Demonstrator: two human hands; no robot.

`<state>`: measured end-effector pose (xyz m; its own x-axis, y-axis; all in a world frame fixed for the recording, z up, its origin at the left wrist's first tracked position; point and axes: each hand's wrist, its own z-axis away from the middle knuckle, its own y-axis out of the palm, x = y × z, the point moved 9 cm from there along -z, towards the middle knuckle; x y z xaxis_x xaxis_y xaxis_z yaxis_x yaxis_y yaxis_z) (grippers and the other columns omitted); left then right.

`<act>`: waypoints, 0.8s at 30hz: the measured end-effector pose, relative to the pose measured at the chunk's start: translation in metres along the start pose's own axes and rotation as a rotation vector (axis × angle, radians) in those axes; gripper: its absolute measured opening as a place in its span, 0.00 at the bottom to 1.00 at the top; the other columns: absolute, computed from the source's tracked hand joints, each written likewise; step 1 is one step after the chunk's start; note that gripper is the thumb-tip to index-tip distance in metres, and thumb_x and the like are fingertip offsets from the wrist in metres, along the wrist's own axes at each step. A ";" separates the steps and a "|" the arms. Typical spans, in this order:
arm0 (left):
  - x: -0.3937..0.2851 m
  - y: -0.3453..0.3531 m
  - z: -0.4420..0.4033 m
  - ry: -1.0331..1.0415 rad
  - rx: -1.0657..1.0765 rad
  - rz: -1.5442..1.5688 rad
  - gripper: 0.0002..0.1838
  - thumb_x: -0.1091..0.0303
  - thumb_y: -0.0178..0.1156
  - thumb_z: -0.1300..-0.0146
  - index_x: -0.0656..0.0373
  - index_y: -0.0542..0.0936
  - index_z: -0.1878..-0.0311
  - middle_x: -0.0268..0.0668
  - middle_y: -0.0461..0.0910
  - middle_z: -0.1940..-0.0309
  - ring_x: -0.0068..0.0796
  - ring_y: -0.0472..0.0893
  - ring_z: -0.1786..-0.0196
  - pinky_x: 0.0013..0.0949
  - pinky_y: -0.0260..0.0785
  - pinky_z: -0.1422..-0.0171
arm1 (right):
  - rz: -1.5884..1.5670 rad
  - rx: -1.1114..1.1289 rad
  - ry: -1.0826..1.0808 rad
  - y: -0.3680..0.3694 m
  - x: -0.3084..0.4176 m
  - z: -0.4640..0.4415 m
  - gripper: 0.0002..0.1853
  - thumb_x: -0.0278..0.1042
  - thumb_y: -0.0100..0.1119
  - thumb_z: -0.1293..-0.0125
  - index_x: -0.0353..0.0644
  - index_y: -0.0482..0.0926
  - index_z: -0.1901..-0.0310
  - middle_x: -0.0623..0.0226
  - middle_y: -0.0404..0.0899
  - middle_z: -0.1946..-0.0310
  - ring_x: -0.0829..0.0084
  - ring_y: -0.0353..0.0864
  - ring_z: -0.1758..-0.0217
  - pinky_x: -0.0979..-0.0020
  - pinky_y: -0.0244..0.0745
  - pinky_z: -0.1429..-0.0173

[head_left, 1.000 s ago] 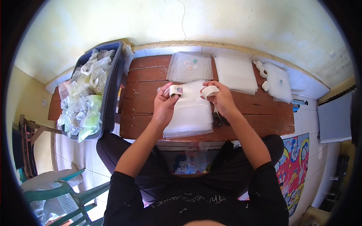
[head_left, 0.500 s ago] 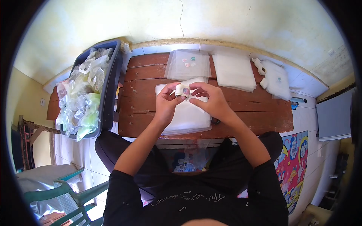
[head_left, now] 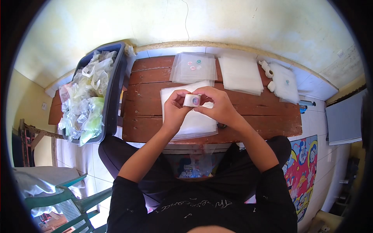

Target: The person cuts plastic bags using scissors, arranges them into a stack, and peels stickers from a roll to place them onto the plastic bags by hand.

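Between my two hands is a small roll of round stickers (head_left: 191, 100), white with a purplish printed circle facing up. My left hand (head_left: 176, 109) is closed around its left side, fingers curled. My right hand (head_left: 217, 103) pinches the right edge near the printed sticker, thumb below and fingers above. Beneath the hands lies a stack of clear plastic bags (head_left: 190, 126) on the brown wooden table (head_left: 142, 101).
Farther back lie bags with several round stickers (head_left: 193, 68), another bag stack (head_left: 241, 73), white sticker rolls (head_left: 268, 70) and more bags (head_left: 286, 83). A dark bin (head_left: 116, 73) full of plastic packaging stands at left. A green chair (head_left: 74, 202) is at lower left.
Both hands have lowered slightly with the sticker roll. The roll has turned, and my right fingers have closed in on its right edge.
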<state>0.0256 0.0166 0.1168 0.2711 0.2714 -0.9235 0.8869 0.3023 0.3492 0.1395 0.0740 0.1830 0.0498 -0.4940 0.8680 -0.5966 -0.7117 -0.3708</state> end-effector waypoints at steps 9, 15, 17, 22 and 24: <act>-0.010 0.026 0.005 -0.157 0.259 -0.002 0.24 0.79 0.69 0.44 0.61 0.72 0.45 0.35 0.77 0.51 0.24 0.78 0.49 0.28 0.73 0.48 | 0.043 0.089 0.016 -0.019 0.017 -0.001 0.19 0.24 0.69 0.44 0.35 0.80 0.50 0.60 0.83 0.63 0.74 0.84 0.66 0.71 0.80 0.57; -0.011 0.031 0.008 -0.181 0.322 0.161 0.17 0.70 0.67 0.38 0.63 0.76 0.48 0.36 0.80 0.53 0.22 0.78 0.50 0.28 0.72 0.49 | -0.032 0.118 0.014 -0.027 0.018 0.001 0.16 0.23 0.69 0.45 0.37 0.79 0.54 0.65 0.82 0.68 0.75 0.83 0.67 0.73 0.78 0.59; -0.013 0.033 0.010 -0.147 0.327 0.079 0.12 0.69 0.64 0.35 0.63 0.78 0.51 0.35 0.82 0.56 0.21 0.79 0.52 0.27 0.72 0.50 | -0.045 0.122 0.002 -0.028 0.018 0.001 0.16 0.24 0.69 0.45 0.37 0.79 0.53 0.64 0.82 0.67 0.75 0.83 0.66 0.73 0.78 0.59; -0.021 0.030 0.012 -0.146 0.196 0.054 0.11 0.70 0.63 0.34 0.64 0.79 0.52 0.35 0.83 0.59 0.21 0.81 0.57 0.26 0.72 0.51 | -0.082 0.020 -0.084 -0.030 0.022 -0.002 0.16 0.23 0.68 0.44 0.37 0.79 0.53 0.61 0.82 0.60 0.73 0.84 0.65 0.71 0.79 0.56; -0.024 0.028 0.011 -0.124 0.143 0.048 0.10 0.70 0.63 0.33 0.64 0.79 0.53 0.35 0.83 0.60 0.21 0.82 0.58 0.26 0.72 0.51 | 0.064 -0.050 -0.195 -0.032 0.035 0.000 0.15 0.20 0.67 0.42 0.34 0.80 0.52 0.56 0.79 0.49 0.72 0.82 0.54 0.71 0.80 0.51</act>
<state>0.0480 0.0083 0.1470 0.3508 0.1654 -0.9217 0.9135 0.1563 0.3757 0.1603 0.0797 0.2251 0.1620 -0.6281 0.7611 -0.6421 -0.6528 -0.4021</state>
